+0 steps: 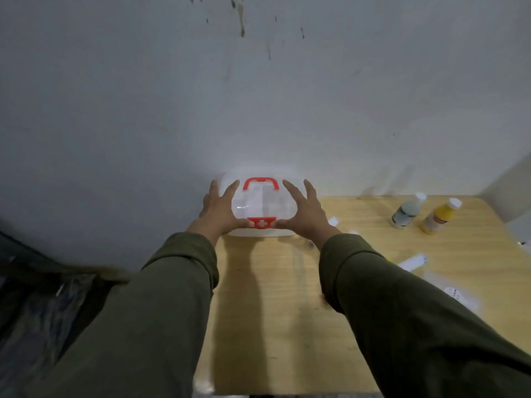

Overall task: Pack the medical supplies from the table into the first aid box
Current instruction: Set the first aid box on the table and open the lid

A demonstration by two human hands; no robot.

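Both hands open on the closed first aid box [263, 203] — left hand [219, 209], right hand [304, 209]; bottles [408, 210] well apart.

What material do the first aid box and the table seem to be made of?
First aid box: likely clear glossy plastic, since its contents show through and light glints on its lid; red handle and latch look like opaque plastic. Table: light wood or wood laminate, with visible grain.

Both hands, left [219, 206] and right [306, 208], flank closed first aid box [263, 203]; thumbs at red latch [261, 223].
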